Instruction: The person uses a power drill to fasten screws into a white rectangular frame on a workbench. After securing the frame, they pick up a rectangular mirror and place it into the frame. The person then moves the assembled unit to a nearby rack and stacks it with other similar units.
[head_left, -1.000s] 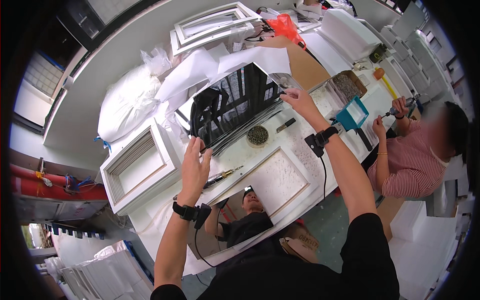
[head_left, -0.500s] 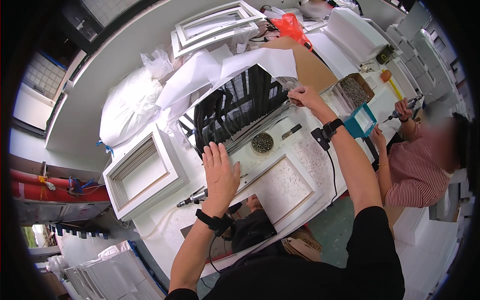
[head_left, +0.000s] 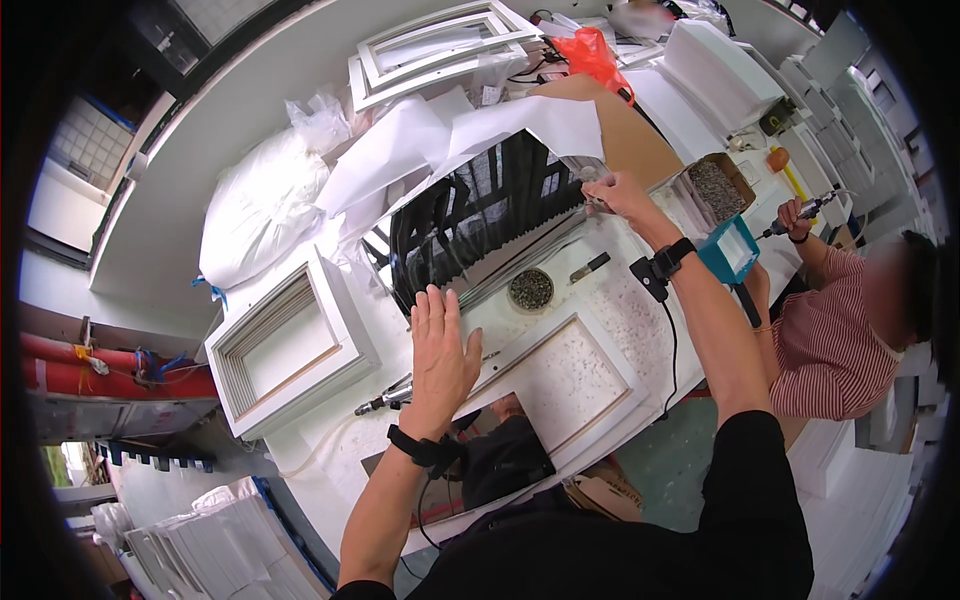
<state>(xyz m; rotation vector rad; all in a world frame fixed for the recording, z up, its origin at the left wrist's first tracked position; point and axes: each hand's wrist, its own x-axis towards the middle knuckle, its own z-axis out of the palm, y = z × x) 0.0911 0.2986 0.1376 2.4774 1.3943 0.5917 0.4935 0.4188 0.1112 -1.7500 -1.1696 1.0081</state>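
A dark reflective mirror panel lies on top of a stack of panes, with clear film about its edges. My right hand is closed at the panel's right corner, fingers pinched on its edge. Flat and with fingers stretched, my left hand is at the panel's near left corner; whether it presses on it I cannot tell. Between the panel and a white frame stand a round tub of screws and a utility knife. Beside my left wrist lies a power screwdriver.
Stacked white frames stand at the left, more frames at the back. A second mirror pane lies near me. At right, a co-worker holds a screwdriver by a teal box and a carton of screws.
My hands keep almost the same place on the panel; the view has shifted slightly. The co-worker's nearer hand has moved down beside the teal box, and their screwdriver is a little higher.
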